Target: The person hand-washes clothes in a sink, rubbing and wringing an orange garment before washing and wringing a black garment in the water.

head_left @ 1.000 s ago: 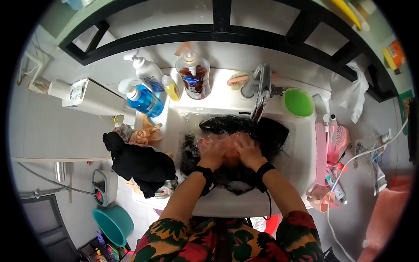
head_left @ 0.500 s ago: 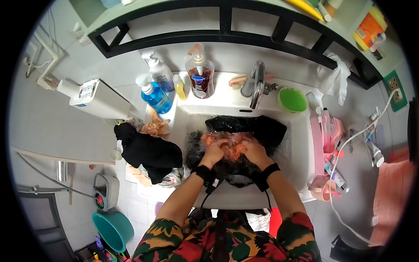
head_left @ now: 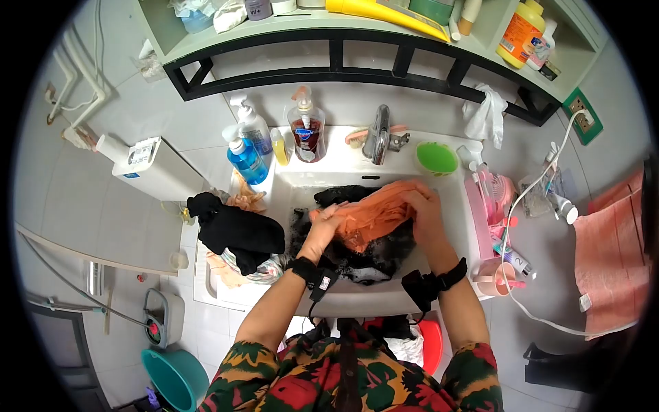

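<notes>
A wet orange cloth (head_left: 374, 213) is stretched between my two hands above the white sink (head_left: 446, 275). My left hand (head_left: 324, 226) grips its left end, close to the soapy water. On the other side, my right hand (head_left: 427, 214) is closed on the cloth's right end, higher and near the basin's right part. Dark wet fabric (head_left: 381, 257) lies beneath in the foamy water. The metal faucet (head_left: 377, 137) stands behind the basin.
Black clothing (head_left: 240, 230) is piled on the left ledge. Pump bottles (head_left: 248, 161) stand at the back left. A green bowl (head_left: 436, 158) and a pink rack (head_left: 480, 213) are on the right. A shelf (head_left: 343, 40) hangs above.
The orange cloth has come up out of the water and is spread out. My right hand has risen and moved right; my left hand has shifted slightly left. The view has shifted.
</notes>
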### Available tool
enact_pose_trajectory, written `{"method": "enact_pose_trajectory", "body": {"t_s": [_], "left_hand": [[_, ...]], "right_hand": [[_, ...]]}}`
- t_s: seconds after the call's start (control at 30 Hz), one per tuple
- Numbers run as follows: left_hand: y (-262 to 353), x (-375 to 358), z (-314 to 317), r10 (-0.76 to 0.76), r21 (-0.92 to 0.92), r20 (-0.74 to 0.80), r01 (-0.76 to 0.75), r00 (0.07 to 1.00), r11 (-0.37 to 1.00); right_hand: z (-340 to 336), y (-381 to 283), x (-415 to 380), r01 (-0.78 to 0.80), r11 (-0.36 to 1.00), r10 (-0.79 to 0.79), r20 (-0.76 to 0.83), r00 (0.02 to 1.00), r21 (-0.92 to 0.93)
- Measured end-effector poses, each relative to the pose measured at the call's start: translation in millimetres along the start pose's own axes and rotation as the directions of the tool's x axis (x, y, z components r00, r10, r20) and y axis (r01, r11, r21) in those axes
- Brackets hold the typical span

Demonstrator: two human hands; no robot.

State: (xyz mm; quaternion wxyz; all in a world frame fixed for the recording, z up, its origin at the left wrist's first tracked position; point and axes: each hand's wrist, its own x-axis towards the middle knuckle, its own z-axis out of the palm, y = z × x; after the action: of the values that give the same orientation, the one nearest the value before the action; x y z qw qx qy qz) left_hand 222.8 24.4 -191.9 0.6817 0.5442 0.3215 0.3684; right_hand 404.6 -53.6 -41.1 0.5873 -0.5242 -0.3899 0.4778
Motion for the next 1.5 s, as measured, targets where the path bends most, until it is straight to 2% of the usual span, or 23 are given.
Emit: {"method": "enact_pose_trajectory", "body": {"t_s": [0.03, 0.07, 0.13, 0.17, 0.27, 0.33, 0.37, 0.4, 0.47, 0.57, 0.6, 0.7, 0.8, 0.87, 0.93, 1.0, 1.07, 1.13, 1.27, 1.3, 1.33, 1.4, 1.5], "left_hand": [[20, -7, 10, -0.142, -0.278, -0.069, 0.118, 0.987, 0.953], [26, -8, 16, -0.143, -0.278, -0.066, 0.119, 0.988, 0.953], [35, -9, 28, -0.174, -0.483, -0.187, 0.064, 0.967, 0.873], [42, -11, 38, -0.128, -0.428, -0.214, 0.025, 0.968, 0.904], [54, -10, 71, -0.065, -0.308, -0.224, -0.007, 0.972, 0.951], [33, -1, 82, 0.317, 0.134, -0.135, -0.299, 0.939, 0.945], [25, -4, 84, 0.208, 0.384, -0.088, -0.159, 0.974, 0.910], [21, -4, 87, 0.323, 0.600, -0.073, -0.217, 0.944, 0.770], [17, 3, 79, 0.436, 0.718, -0.088, -0.247, 0.896, 0.651], [3, 24, 40, 0.093, 0.687, -0.344, 0.183, 0.934, 0.703], [-20, 32, 19, 0.145, 0.777, -0.425, 0.278, 0.893, 0.564], [-41, 33, -23, 0.098, 0.672, -0.507, 0.321, 0.856, 0.668], [-28, 22, 8, -0.059, 0.735, -0.517, 0.477, 0.854, 0.482], [-27, 21, 32, -0.143, 0.795, -0.473, 0.491, 0.869, 0.357], [-33, 25, 39, -0.222, 0.597, -0.458, 0.483, 0.861, 0.641], [-25, 27, 55, -0.122, 0.612, -0.456, 0.409, 0.882, 0.677], [1, 22, 72, -0.065, 0.627, -0.364, 0.297, 0.929, 0.720], [2, 16, 83, 0.069, 0.767, -0.155, 0.076, 0.986, 0.638], [-32, 25, 61, -0.009, 0.907, -0.058, 0.057, 0.998, 0.417], [-34, 32, 49, 0.132, 0.874, -0.143, 0.062, 0.981, 0.482], [-28, 38, 40, 0.039, 0.901, -0.195, 0.163, 0.980, 0.401], [-15, 37, 27, 0.141, 0.907, -0.213, 0.142, 0.967, 0.397], [-25, 30, -2, 0.328, 0.899, -0.360, 0.231, 0.873, 0.373]], "right_hand": [[-4, 7, 3, -0.009, 0.984, 0.018, -0.046, 0.999, 0.179], [-9, 16, 8, -0.007, 0.936, 0.041, -0.090, 0.995, 0.351], [-8, 45, 12, -0.025, 0.917, 0.100, -0.167, 0.981, 0.399], [-10, 68, 15, -0.041, 0.892, 0.163, -0.236, 0.958, 0.449], [-9, 119, 13, -0.205, 0.772, 0.241, 0.021, 0.970, 0.602], [5, 140, 13, -0.106, 0.755, 0.185, -0.056, 0.981, 0.647], [5, 143, 12, -0.197, 0.671, 0.292, -0.010, 0.956, 0.715], [8, 135, 10, -0.210, 0.668, 0.303, -0.003, 0.953, 0.714], [12, 118, 4, -0.277, 0.620, 0.254, 0.146, 0.956, 0.734], [-6, 158, 9, -0.366, 0.721, 0.426, 0.039, 0.904, 0.588], [-12, 160, 10, -0.406, 0.785, 0.487, -0.061, 0.871, 0.467], [-36, 160, 16, -0.448, 0.793, 0.544, -0.149, 0.826, 0.414], [-56, 200, 24, -0.548, 0.764, 0.609, -0.102, 0.786, 0.341], [-41, 209, 23, -0.404, 0.820, 0.485, -0.119, 0.866, 0.406], [-35, 212, 29, -0.390, 0.829, 0.461, -0.093, 0.883, 0.401], [-30, 210, 39, -0.520, 0.665, 0.609, 0.014, 0.793, 0.536], [-20, 194, 39, -0.480, 0.691, 0.542, 0.053, 0.839, 0.540], [-13, 167, 32, -0.360, 0.817, 0.345, 0.118, 0.931, 0.450], [-19, 187, 30, -0.383, 0.716, 0.430, 0.063, 0.901, 0.583], [-31, 213, 27, -0.440, 0.671, 0.493, 0.084, 0.866, 0.598], [-28, 202, 28, -0.439, 0.673, 0.491, 0.084, 0.867, 0.596], [-21, 176, 28, -0.458, 0.782, 0.540, -0.092, 0.837, 0.424], [-42, 160, 34, -0.459, 0.859, 0.493, -0.130, 0.860, 0.226]]}}
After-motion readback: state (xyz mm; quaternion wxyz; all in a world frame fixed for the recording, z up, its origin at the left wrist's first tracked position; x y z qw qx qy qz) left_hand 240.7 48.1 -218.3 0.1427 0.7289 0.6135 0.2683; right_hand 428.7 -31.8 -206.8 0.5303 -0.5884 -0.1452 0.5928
